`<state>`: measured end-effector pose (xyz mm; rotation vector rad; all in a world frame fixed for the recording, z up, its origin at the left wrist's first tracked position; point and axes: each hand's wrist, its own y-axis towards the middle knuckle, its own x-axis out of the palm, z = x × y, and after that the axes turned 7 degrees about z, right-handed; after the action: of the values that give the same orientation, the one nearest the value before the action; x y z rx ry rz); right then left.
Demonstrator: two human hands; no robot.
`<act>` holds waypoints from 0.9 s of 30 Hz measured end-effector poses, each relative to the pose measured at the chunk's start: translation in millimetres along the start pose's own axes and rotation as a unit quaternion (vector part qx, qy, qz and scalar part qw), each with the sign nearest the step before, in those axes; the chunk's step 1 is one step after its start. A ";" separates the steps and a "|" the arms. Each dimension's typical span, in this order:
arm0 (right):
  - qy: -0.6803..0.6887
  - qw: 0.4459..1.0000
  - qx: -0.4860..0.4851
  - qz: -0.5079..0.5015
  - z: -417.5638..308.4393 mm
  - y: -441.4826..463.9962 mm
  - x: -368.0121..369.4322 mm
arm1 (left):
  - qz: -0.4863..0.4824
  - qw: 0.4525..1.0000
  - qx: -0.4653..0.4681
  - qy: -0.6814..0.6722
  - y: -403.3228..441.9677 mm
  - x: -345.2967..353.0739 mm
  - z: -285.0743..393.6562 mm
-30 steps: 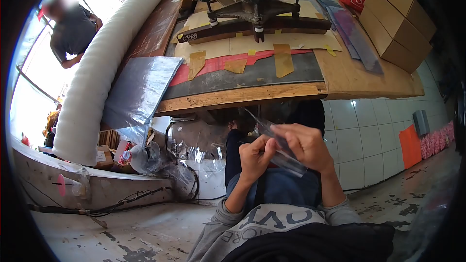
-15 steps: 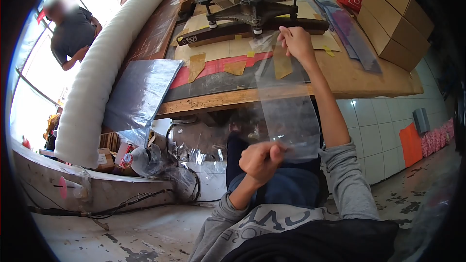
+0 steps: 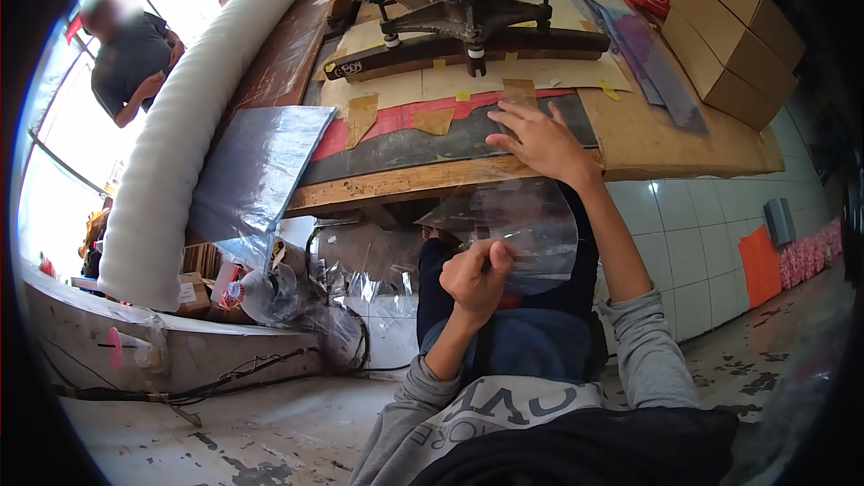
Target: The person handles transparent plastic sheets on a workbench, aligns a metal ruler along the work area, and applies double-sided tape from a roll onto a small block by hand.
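Clear plastic sheet (image 3: 544,225), curved, long axis unclear, at one o'clock from nearer left hand (image 3: 477,281), curled fingers seemingly pinching it; right hand (image 3: 545,144), fingers spread, at sheet's twelve o'clock, above tabletop (image 3: 666,144).

Light is thrown back in streaks by a clear sheet (image 3: 544,252) of thin, glossy plastic, its surface smooth but rippled. The table's front edge (image 3: 432,184) is formed of bare, grained wood, topped by a matt dark grey panel (image 3: 405,149) and patched with shiny brown tape (image 3: 362,117). A bright sheen is carried by bluish plastic film (image 3: 259,162), while a soft, dull finish is shown by the white foam-like roll (image 3: 166,189). Dark, worn metal is seen in the press bracket (image 3: 470,25), plain matt cardboard in the boxes (image 3: 733,31). Grey cloth is creased at the sleeve (image 3: 657,351); the tiles (image 3: 693,265) are glazed, the floor paint (image 3: 279,427) flaked and rough.
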<state>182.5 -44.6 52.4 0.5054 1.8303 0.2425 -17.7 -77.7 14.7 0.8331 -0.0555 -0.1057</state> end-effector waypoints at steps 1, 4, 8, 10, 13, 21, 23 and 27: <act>-0.032 0.999 0.026 -0.025 -3.9 0.1 0.5 | 0.003 1.000 0.000 0.003 4.1 0.1 0.5; -0.044 0.998 0.028 -0.033 -2.7 8.9 7.9 | 0.005 1.000 -0.010 0.015 16.2 0.5 0.5; -0.056 0.998 0.016 -0.036 -2.5 19.1 13.6 | 0.025 0.999 -0.018 0.012 31.0 3.2 -0.8; -0.049 0.998 0.016 -0.039 -3.5 22.7 14.7 | 0.044 0.999 -0.026 -0.010 38.4 5.4 1.8; -0.018 0.998 0.029 -0.059 -2.1 32.6 13.5 | 0.039 0.999 -0.022 0.023 47.6 7.5 -4.3; -0.057 0.997 0.041 -0.024 29.4 65.9 38.4 | 0.057 0.994 -0.090 0.007 56.3 29.6 -33.0; -0.012 0.998 0.054 0.001 32.5 64.3 33.5 | 0.076 0.992 -0.099 0.000 57.6 32.6 -38.8; -0.007 0.992 0.094 -0.087 3.2 30.3 -7.2 | 0.065 0.992 -0.108 0.008 51.1 32.6 -41.4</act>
<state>193.9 -21.3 70.0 0.4713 1.8811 -0.0524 22.1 -16.9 25.0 0.6130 -0.0816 0.0187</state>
